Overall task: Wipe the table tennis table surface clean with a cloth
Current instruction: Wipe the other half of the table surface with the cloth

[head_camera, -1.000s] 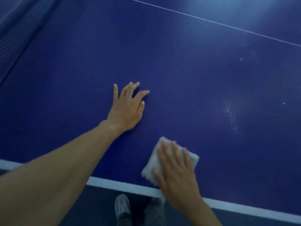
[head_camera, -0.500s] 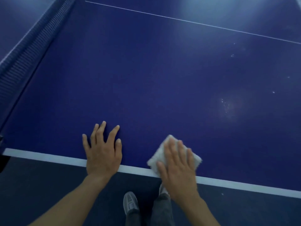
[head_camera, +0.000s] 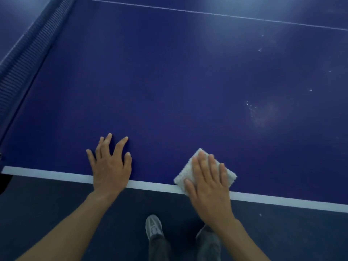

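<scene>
I judge the job well short of done. The near part of the table (head_camera: pixel 169 81), between the net (head_camera: pixel 24 59) and my hands, looks an even dark blue with no marks I can pick out. Off to the right there is a cluster of pale specks (head_camera: pixel 252 110) with a faint smear beside it, and a few stray dots sit further out toward the centre line (head_camera: pixel 207 14). That patch is what is left, as far as I can see, and the cloth is well apart from it.

The cloth (head_camera: pixel 185 173) lies flat on the table at the near edge, and its near corner overlaps the white edge line (head_camera: pixel 56 174). My right hand (head_camera: pixel 209 183) lies on top of it, palm down, with the fingers straight and close together, pressing rather than gripping. The cloth shows at the fingertips and on both sides of the hand. The wrist hangs past the table edge, over the floor.

My left hand (head_camera: pixel 111 166) rests flat on the bare table to the left, with its fingers spread and nothing under it. Its heel sits on the edge line. I take it as a brace.

The next stroke, in my view, should run right and away, toward the specks.
</scene>
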